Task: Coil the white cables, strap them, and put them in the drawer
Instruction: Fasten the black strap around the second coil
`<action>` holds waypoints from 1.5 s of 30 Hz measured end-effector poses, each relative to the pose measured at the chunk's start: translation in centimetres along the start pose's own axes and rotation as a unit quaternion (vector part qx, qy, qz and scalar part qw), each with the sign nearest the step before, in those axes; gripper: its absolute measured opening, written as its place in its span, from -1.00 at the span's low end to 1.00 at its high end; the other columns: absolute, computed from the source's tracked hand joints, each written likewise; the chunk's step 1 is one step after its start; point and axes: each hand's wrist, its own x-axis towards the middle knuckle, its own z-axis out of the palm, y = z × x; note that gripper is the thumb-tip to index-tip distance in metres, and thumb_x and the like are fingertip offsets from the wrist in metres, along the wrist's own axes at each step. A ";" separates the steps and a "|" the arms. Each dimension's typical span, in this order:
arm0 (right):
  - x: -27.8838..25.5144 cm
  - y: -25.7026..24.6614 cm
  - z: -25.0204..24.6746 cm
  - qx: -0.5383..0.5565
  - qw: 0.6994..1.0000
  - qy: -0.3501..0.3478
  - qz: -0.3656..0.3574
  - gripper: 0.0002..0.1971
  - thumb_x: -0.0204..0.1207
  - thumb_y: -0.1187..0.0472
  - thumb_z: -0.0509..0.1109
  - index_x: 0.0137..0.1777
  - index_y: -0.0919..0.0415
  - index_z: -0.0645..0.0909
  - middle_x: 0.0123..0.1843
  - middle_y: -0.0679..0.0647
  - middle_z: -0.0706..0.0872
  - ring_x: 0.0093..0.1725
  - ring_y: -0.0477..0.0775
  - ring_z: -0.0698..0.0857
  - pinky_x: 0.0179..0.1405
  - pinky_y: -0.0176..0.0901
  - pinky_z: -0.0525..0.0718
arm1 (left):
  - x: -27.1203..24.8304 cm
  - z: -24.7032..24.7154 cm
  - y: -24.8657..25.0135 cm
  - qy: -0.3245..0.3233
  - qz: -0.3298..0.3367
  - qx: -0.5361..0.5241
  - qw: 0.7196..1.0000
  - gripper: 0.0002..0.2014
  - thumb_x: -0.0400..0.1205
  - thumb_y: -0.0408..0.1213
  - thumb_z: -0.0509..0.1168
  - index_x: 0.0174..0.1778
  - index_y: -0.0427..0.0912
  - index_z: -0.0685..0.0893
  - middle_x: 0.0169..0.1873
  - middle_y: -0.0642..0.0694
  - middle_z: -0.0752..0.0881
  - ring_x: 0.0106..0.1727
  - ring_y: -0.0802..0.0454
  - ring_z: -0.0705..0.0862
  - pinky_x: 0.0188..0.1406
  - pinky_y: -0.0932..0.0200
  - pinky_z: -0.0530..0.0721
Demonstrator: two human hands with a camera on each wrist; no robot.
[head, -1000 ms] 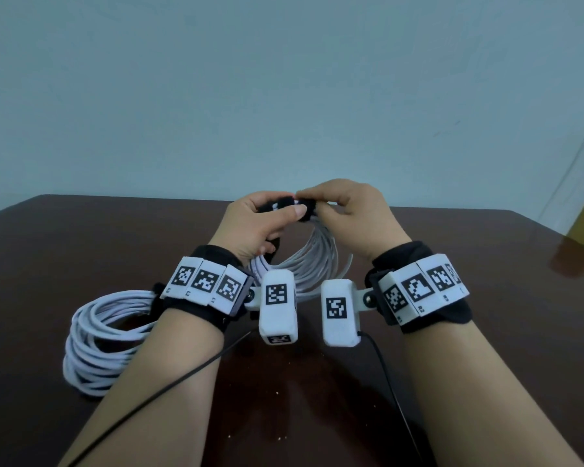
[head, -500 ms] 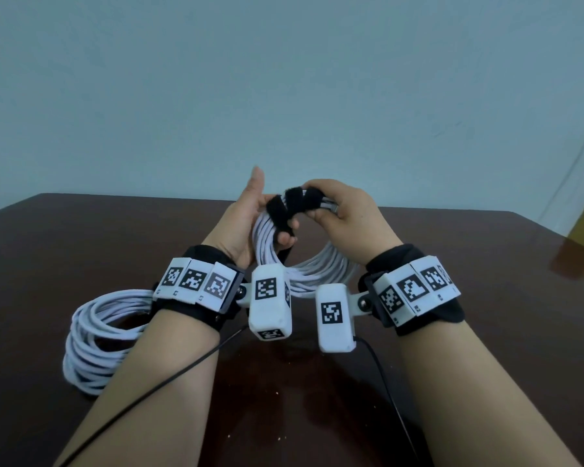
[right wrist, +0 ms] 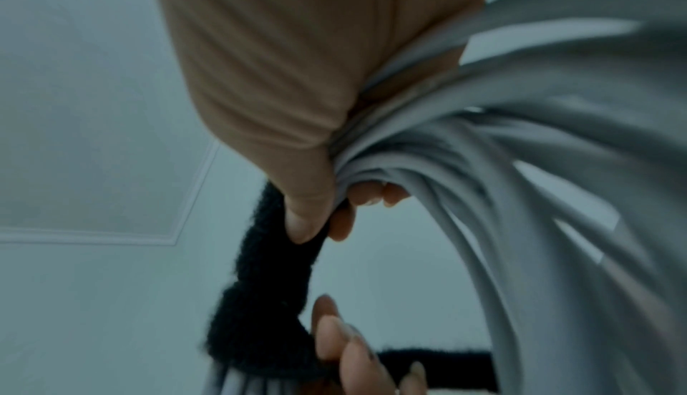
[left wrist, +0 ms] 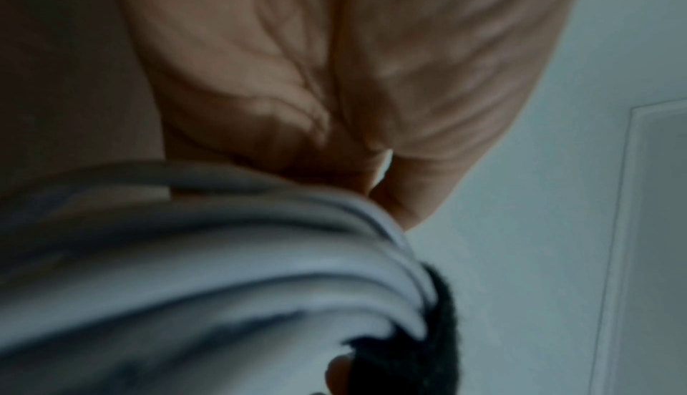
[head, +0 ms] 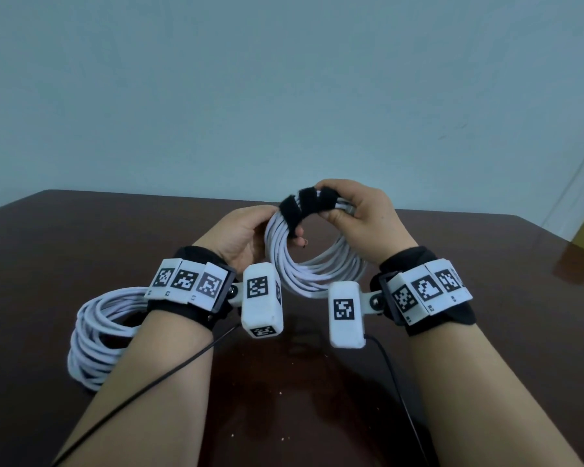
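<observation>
A coil of white cable [head: 317, 271] is held upright above the table. A black strap [head: 304, 202] winds around its top in three turns, and the loose end hangs down inside the loop. My right hand [head: 338, 205] grips the strapped top of the coil, thumb underneath. My left hand [head: 272, 225] holds the coil's left side, thumb on the outside and fingertips inside the loop by the strap's end. The left wrist view shows blurred coil [left wrist: 223, 269] and strap [left wrist: 409, 342]. In the right wrist view the thumb presses the strap [right wrist: 267, 284] against the coil [right wrist: 520, 166].
A second, larger coil of white cable [head: 91, 335] lies on the dark brown table [head: 486, 332] at the left, partly under my left forearm. Thin black wires run from the wrist cameras along both arms. A pale wall stands behind the table. No drawer shows.
The coil has shifted right and slightly up with both hands. My left thumb, upright half a second ago, now lies on the coil. More strap turns show than one second ago.
</observation>
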 end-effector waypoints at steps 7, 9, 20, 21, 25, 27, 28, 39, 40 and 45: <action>-0.1 -0.4 0.4 0.017 1.000 -0.006 -0.012 -0.72 0.46 0.46 0.41 0.16 0.29 0.67 -0.04 -0.02 0.68 -0.06 -0.32 0.59 0.02 -0.68 0.47 | -0.1 -1.1 0.2 -0.007 0.046 -0.023 0.999 -0.74 0.47 -0.49 0.28 0.03 -0.49 0.72 -0.16 -0.43 0.77 -0.15 -0.19 0.81 -0.03 0.07 0.77; 0.0 -0.5 0.2 0.025 1.000 -0.005 -0.013 -0.72 0.47 0.45 0.41 0.17 0.27 0.67 -0.03 -0.03 0.69 -0.11 -0.38 0.60 0.03 -0.67 0.48 | 0.1 -1.6 -0.1 -0.023 0.055 -0.012 0.998 -0.70 0.40 -0.57 0.27 -0.01 -0.39 0.78 -0.14 -0.39 0.79 -0.08 -0.20 0.80 0.07 0.05 0.74; -0.1 -1.0 -0.3 0.032 0.999 -0.022 -0.018 -0.74 0.46 0.49 0.39 0.11 0.26 0.68 -0.08 -0.02 0.70 -0.06 -0.27 0.60 0.03 -0.57 0.50 | 0.9 -1.2 -0.7 0.045 0.039 0.072 0.996 -0.79 0.52 -0.69 0.21 -0.17 -0.37 0.69 -0.58 -0.15 0.72 -0.60 0.09 0.68 -0.53 0.27 0.70; -0.1 -1.0 -0.3 0.029 0.999 -0.024 -0.019 -0.74 0.46 0.49 0.39 0.11 0.27 0.68 -0.10 -0.05 0.70 -0.08 -0.30 0.60 0.02 -0.58 0.50 | 0.9 -1.3 -0.8 0.048 0.041 0.082 0.995 -0.81 0.53 -0.68 0.21 -0.16 -0.37 0.68 -0.58 -0.12 0.73 -0.60 0.09 0.67 -0.51 0.28 0.70; -0.1 -0.9 -0.4 0.035 0.999 -0.022 -0.018 -0.69 0.47 0.48 0.39 0.09 0.09 0.66 -0.10 -0.19 0.68 -0.07 -0.36 0.63 0.07 -0.56 0.52 | 1.2 -1.8 -1.0 0.067 0.048 0.168 0.982 -0.74 0.55 -0.52 0.32 -0.42 -0.20 0.78 -0.60 0.00 0.69 -0.51 0.05 0.54 -0.42 0.19 0.50; 0.0 -0.8 -0.6 0.042 0.999 -0.018 -0.018 -0.66 0.47 0.48 0.39 0.07 0.03 0.63 -0.08 -0.14 0.69 0.00 -0.25 0.64 0.10 -0.51 0.54 | 1.4 -2.1 -1.2 0.084 0.059 0.192 0.976 -0.75 0.55 -0.46 0.35 -0.44 -0.18 0.75 -0.60 0.04 0.67 -0.39 0.00 0.42 -0.33 0.16 0.36; 0.0 -0.8 -0.6 0.036 0.999 -0.017 -0.020 -0.67 0.47 0.48 0.39 0.07 0.03 0.63 -0.08 -0.14 0.70 0.00 -0.24 0.64 0.10 -0.50 0.55 | 1.4 -2.1 -1.2 0.088 0.067 0.187 0.976 -0.81 0.54 -0.43 0.38 -0.40 -0.19 0.71 -0.58 0.04 0.68 -0.37 -0.01 0.43 -0.32 0.15 0.35; -0.1 -0.2 -1.0 -0.040 0.999 -0.018 0.007 -0.77 0.47 0.47 0.38 0.05 0.20 0.70 -0.08 0.03 0.75 -0.04 -0.16 0.65 0.01 -0.52 0.53 | 0.7 -2.4 0.1 0.152 0.077 0.102 0.980 -0.74 0.28 -0.13 0.52 -0.38 -0.19 0.60 -0.42 -0.14 0.61 -0.65 0.17 0.38 -0.50 0.24 0.49; -0.1 -0.1 -0.9 -0.039 0.999 -0.016 0.016 -0.77 0.47 0.46 0.38 0.05 0.20 0.70 -0.08 0.03 0.75 -0.03 -0.14 0.65 0.02 -0.50 0.54 | 0.6 -2.4 0.4 0.151 0.070 0.075 0.983 -0.77 0.33 -0.18 0.51 -0.35 -0.19 0.60 -0.44 -0.11 0.59 -0.65 0.19 0.38 -0.52 0.26 0.51; -0.1 -0.1 -0.1 -0.073 0.996 -0.041 0.023 -0.79 0.49 0.44 0.36 0.03 0.18 0.69 -0.09 0.04 0.77 -0.04 -0.10 0.66 -0.03 -0.48 0.52 | 0.3 -2.2 2.8 0.167 0.101 -0.031 0.980 -0.73 0.51 -0.32 0.43 -0.40 -0.16 0.46 -0.73 0.05 0.44 -0.69 0.20 0.34 -0.59 0.33 0.43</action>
